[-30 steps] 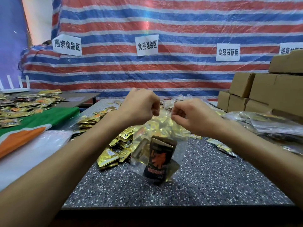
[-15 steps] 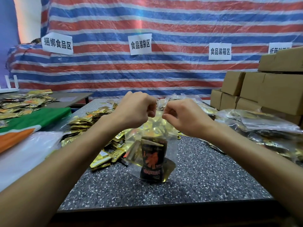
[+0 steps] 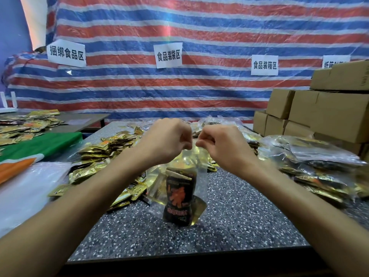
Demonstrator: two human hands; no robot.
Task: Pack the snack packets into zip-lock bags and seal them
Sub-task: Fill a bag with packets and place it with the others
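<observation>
Between a heap of loose gold snack packets (image 3: 103, 154) and filled bags (image 3: 311, 156) before cardboard boxes (image 3: 319, 112), the clear zip-lock bag (image 3: 199, 176), showing a black-and-orange packet (image 3: 178, 198), stands on the speckled table (image 3: 239, 216), its top pinched by the curled fingers of the left hand (image 3: 165, 138) and right hand (image 3: 221, 142).

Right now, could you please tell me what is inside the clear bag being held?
The zip-lock bag holds a black packet with orange print and gold packets beside it. Their count is hidden behind the black one.
</observation>
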